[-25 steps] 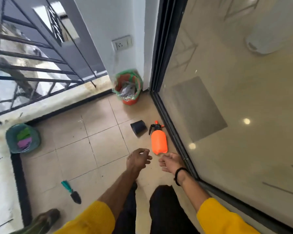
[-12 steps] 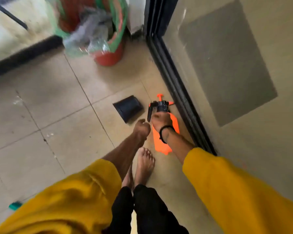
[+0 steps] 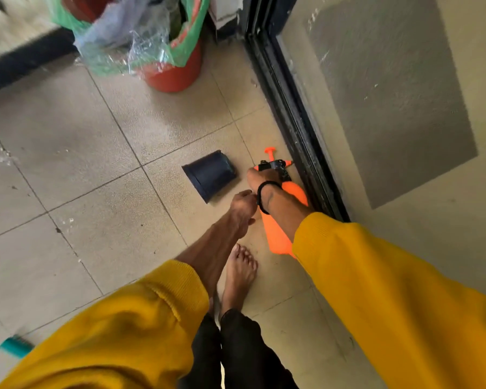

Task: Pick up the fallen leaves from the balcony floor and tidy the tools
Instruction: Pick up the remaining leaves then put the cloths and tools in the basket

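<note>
Fingers of your right hand (image 3: 267, 175) curl round the black pump head of the orange spray bottle (image 3: 278, 237), which lies on the floor tiles (image 3: 96, 153) with its orange plunger knob pointing far, right beside the dark door track (image 3: 295, 119). A black band sits on that wrist. Your left hand (image 3: 243, 202) hangs just left of the right wrist with its fingers curled in, and nothing shows in its grasp; whether it touches the band you cannot tell. Both sleeves are yellow.

Just left of the bottle's head, a black plastic pot (image 3: 209, 176) lies tipped on its side, close to both hands but apart from the bottle. Farther off, a red bucket (image 3: 174, 74) lined with a green bag and stuffed with clear plastic stands in the corner next to the track. To the right, behind the glass, lies a grey mat (image 3: 390, 88). Near you, 1 bare foot (image 3: 240, 273) is planted between your arms, just left of the bottle's base. At the near left edge, a teal handle (image 3: 14, 346) pokes out from under your left sleeve; its working end is hidden.
</note>
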Available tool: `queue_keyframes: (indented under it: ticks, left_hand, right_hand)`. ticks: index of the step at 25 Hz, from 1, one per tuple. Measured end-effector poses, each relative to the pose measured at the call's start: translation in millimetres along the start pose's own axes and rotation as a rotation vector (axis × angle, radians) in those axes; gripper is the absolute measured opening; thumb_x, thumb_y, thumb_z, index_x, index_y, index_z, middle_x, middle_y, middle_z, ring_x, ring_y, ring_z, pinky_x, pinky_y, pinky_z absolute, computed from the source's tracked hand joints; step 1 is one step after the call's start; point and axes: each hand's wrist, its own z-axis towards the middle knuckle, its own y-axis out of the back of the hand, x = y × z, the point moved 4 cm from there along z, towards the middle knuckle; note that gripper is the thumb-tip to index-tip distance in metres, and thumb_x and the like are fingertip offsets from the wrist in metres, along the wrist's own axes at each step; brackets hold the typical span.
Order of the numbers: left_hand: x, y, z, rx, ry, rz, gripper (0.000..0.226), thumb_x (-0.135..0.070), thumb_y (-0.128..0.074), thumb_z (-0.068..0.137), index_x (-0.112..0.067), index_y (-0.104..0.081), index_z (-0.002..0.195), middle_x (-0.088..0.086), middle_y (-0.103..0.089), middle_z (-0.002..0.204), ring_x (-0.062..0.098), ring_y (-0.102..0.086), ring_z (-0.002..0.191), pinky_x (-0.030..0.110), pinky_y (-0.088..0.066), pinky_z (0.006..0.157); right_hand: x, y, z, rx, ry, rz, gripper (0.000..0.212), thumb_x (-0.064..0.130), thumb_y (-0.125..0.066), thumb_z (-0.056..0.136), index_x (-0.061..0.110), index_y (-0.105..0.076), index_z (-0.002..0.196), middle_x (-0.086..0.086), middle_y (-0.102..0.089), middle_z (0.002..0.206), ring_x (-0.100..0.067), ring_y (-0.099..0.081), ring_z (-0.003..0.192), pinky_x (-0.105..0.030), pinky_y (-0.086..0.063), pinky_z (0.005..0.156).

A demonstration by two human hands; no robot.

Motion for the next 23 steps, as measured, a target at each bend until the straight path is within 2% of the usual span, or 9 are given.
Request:
queue_keyframes:
  ticks: [2, 5, 7, 8, 11, 14, 16, 19, 23]
  left_hand:
    - [-2, -11, -8, 0.049, -0.015, -0.001, 0.033, -0.011, -0.043, 0.102, -0.01, -0.061, 0.128, 0.011, -0.067, 0.107, 0.025, -0.057, 0.094, 0.031, -0.045, 0.074]
    - [-1, -27, -27, 0.165, -0.061, 0.051, 0.026, -0.004, -0.041, 0.104, -0.011, -0.06, 0.121, 0.011, -0.062, 0.079, 0.016, -0.049, 0.063, 0.014, -0.035, 0.04]
    - [4, -30, -43, 0.298, 0.002, 0.051, 0.023, -0.007, -0.038, 0.106, -0.019, -0.057, 0.106, -0.004, -0.06, 0.062, 0.01, -0.048, 0.056, 0.013, -0.032, 0.039]
    - [7, -28, -53, 0.324, 0.017, 0.065, 0.022, -0.009, -0.037, 0.107, -0.021, -0.056, 0.105, -0.007, -0.062, 0.065, 0.01, -0.049, 0.06, 0.013, -0.034, 0.043]
    - [13, -7, -83, 0.274, 0.015, 0.087, 0.022, -0.009, -0.039, 0.105, -0.019, -0.054, 0.117, 0.004, -0.061, 0.088, 0.015, -0.049, 0.066, 0.017, -0.034, 0.053]
    - [16, 26, -116, 0.098, -0.009, 0.108, 0.021, -0.017, -0.039, 0.106, -0.017, -0.056, 0.118, 0.01, -0.061, 0.101, 0.019, -0.053, 0.074, 0.026, -0.037, 0.063]
    - [15, 46, -140, 0.036, -0.02, 0.106, 0.024, -0.019, -0.04, 0.106, -0.019, -0.057, 0.124, 0.008, -0.062, 0.107, 0.023, -0.056, 0.088, 0.031, -0.043, 0.076]
    - [11, 63, -178, 0.06, -0.06, 0.103, 0.033, -0.018, -0.042, 0.105, -0.023, -0.055, 0.135, 0.004, -0.061, 0.117, 0.023, -0.056, 0.101, 0.039, -0.046, 0.09]
    - [-8, 76, -257, 0.095, -0.136, 0.111, 0.029, -0.021, -0.044, 0.106, -0.025, -0.058, 0.131, 0.003, -0.058, 0.116, 0.021, -0.052, 0.096, 0.038, -0.046, 0.085]
  right_hand:
    - [-10, 10, 5, -0.058, -0.004, -0.056, 0.041, 0.032, -0.061, 0.088, 0.009, -0.063, 0.121, -0.014, -0.062, 0.131, -0.031, -0.057, 0.122, -0.037, -0.042, 0.105]
    - [-29, 31, 18, -0.089, -0.032, -0.125, 0.064, 0.065, -0.056, 0.08, 0.009, -0.071, 0.106, -0.013, -0.07, 0.112, -0.031, -0.064, 0.109, -0.045, -0.048, 0.1]
    - [-34, 48, 13, -0.026, -0.043, -0.2, 0.089, 0.088, -0.049, 0.069, 0.008, -0.074, 0.099, -0.01, -0.073, 0.1, -0.027, -0.068, 0.098, -0.046, -0.054, 0.091]
    - [-31, 57, -1, 0.01, -0.043, -0.205, 0.094, 0.092, -0.049, 0.067, 0.008, -0.075, 0.1, -0.013, -0.074, 0.102, -0.028, -0.07, 0.097, -0.046, -0.057, 0.086]
    - [-37, 88, -47, 0.104, 0.015, -0.26, 0.077, 0.073, -0.056, 0.085, 0.003, -0.072, 0.112, -0.03, -0.067, 0.114, -0.039, -0.067, 0.106, -0.044, -0.054, 0.073]
    - [-56, 121, -91, 0.127, 0.086, -0.365, 0.074, 0.089, -0.052, 0.068, 0.018, -0.071, 0.076, -0.014, -0.072, 0.082, -0.031, -0.07, 0.089, -0.032, -0.044, 0.059]
    - [-68, 136, -117, 0.21, 0.168, -0.342, 0.063, 0.084, -0.046, 0.071, 0.024, -0.065, 0.067, -0.002, -0.072, 0.075, -0.023, -0.068, 0.079, -0.029, -0.045, 0.064]
    - [-71, 169, -177, 0.251, 0.265, -0.222, 0.05, 0.065, -0.054, 0.089, 0.022, -0.07, 0.072, 0.004, -0.075, 0.075, -0.016, -0.067, 0.073, -0.042, -0.055, 0.079]
    - [-76, 209, -270, 0.281, 0.283, -0.045, 0.05, 0.062, -0.06, 0.089, 0.015, -0.074, 0.078, -0.005, -0.075, 0.084, -0.021, -0.066, 0.074, -0.053, -0.056, 0.087]
